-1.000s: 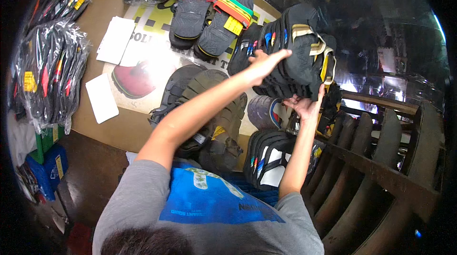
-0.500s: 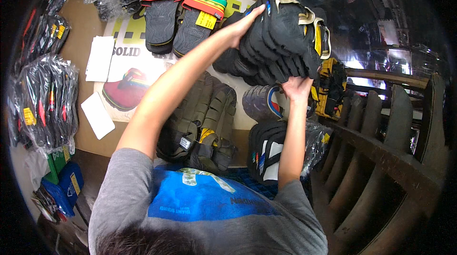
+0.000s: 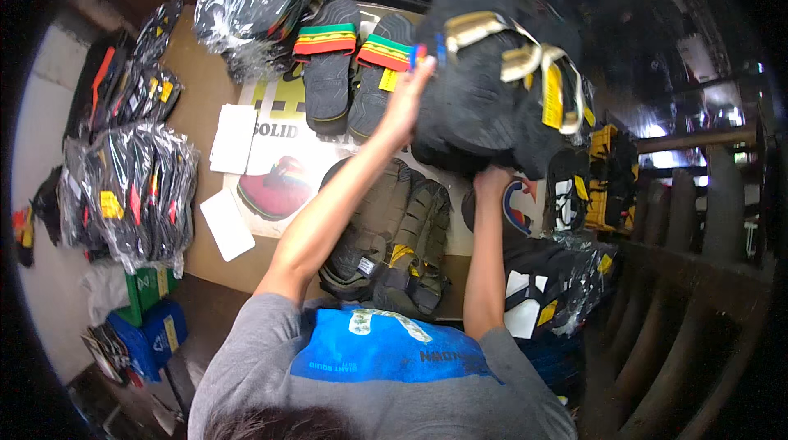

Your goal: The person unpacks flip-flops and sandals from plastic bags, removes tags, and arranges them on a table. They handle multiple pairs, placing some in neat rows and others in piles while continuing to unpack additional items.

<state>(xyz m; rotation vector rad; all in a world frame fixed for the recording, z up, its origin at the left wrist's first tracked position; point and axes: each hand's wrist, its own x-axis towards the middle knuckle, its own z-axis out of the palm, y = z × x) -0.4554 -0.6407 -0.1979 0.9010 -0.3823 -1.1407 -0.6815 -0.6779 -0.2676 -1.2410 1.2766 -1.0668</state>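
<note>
Between both hands is a thick stack of black sandals (image 3: 476, 107) with cream straps and a yellow tag, slightly blurred. My left hand (image 3: 412, 95) is closed on its left side. Underneath, my right hand (image 3: 494, 181) grips the stack from below; its fingers are mostly hidden. Just left of the stack, a pair of black slides (image 3: 328, 91) with green, yellow and red bands lies on the table. Olive-brown strapped sandals (image 3: 382, 218) lie nearer to me, between my forearms. Part of another sandal with a blue and red edge (image 3: 517, 203) shows beside my right wrist.
Plastic-wrapped footwear lies at the left (image 3: 135, 185) and far left (image 3: 254, 1). White cards (image 3: 227, 225) rest on the table (image 3: 201, 116). More black sandals (image 3: 533, 276), partly in plastic, sit right of my right forearm. Dark slats (image 3: 657, 309) stand farther right, and blue and green boxes (image 3: 152, 337) lower left.
The stack looks larger and closer, and its top with the cream straps faces me more. The whole view has shifted, so the table's things appear farther right and lower.
</note>
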